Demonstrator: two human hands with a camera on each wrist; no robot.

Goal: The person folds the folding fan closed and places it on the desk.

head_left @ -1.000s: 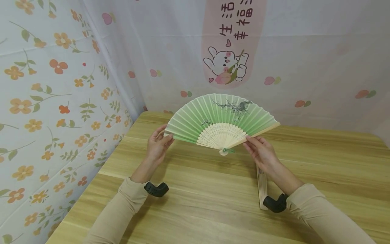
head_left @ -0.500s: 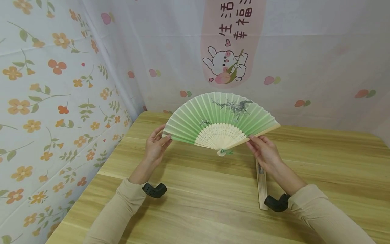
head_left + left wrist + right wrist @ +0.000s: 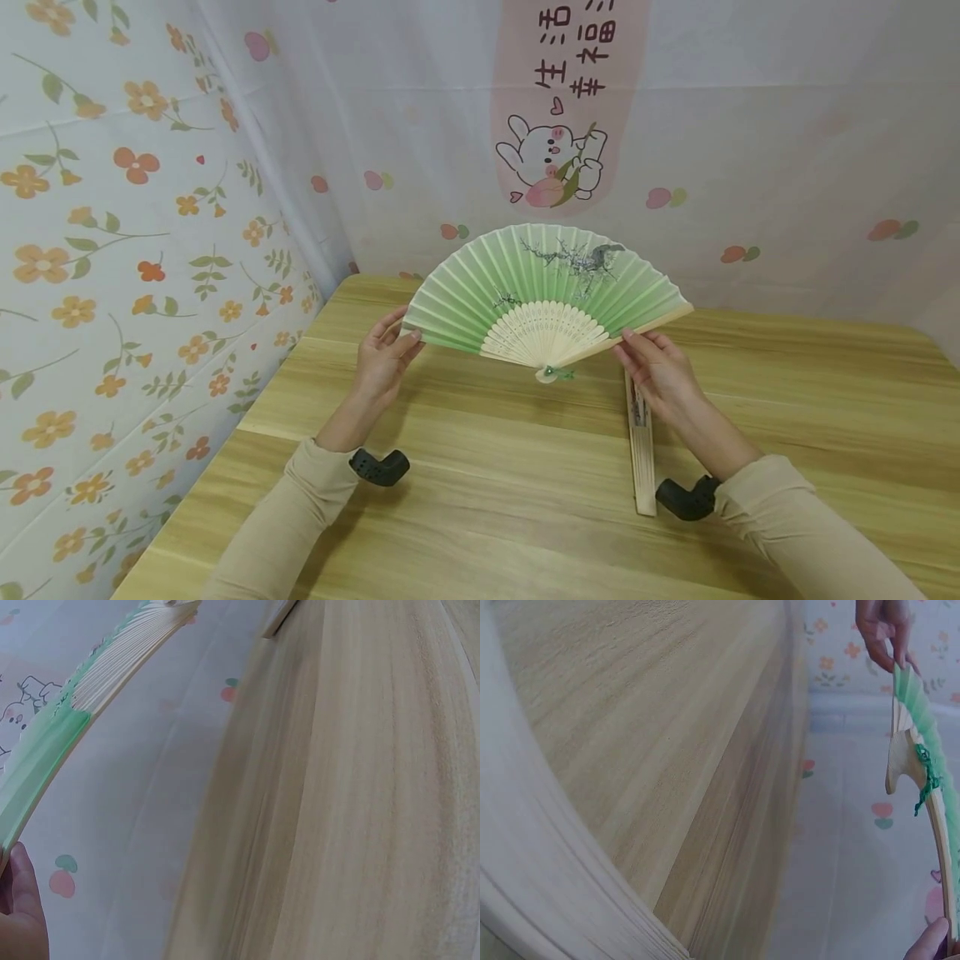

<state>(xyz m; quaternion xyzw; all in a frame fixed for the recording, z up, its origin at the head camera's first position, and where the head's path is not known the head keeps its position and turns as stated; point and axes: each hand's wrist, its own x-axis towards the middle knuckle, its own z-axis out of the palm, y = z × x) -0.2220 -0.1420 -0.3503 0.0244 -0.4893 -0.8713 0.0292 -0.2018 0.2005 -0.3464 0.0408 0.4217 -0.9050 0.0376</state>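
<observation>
A folding fan point(image 3: 468, 292), green shading to white with a dark branch print, is spread wide above the table. My left hand point(image 3: 381, 358) pinches its left end between thumb and fingers. On the other side, my right hand point(image 3: 663, 375) pinches the wooden outer stick. Pale pierced ribs point(image 3: 546, 329) run down to the pivot, where a green tassel point(image 3: 928, 772) hangs. In the right wrist view, the thumb point(image 3: 928, 941) lies against the stick. A second, folded fan point(image 3: 642, 467) lies on the table below my right hand, its upper part hidden.
The wooden table point(image 3: 480, 500) extends under both arms. A white curtain point(image 3: 787, 167) with a printed rabbit hangs behind it, and a flowered curtain point(image 3: 150, 292) borders the left side. Each wrist carries a black camera mount point(image 3: 380, 468); the right one is beside the folded fan.
My right hand has shifted slightly to the right along the outer stick, uncovering more of the folded fan. The spread fan has risen slightly; the left hand still pinches its end.
</observation>
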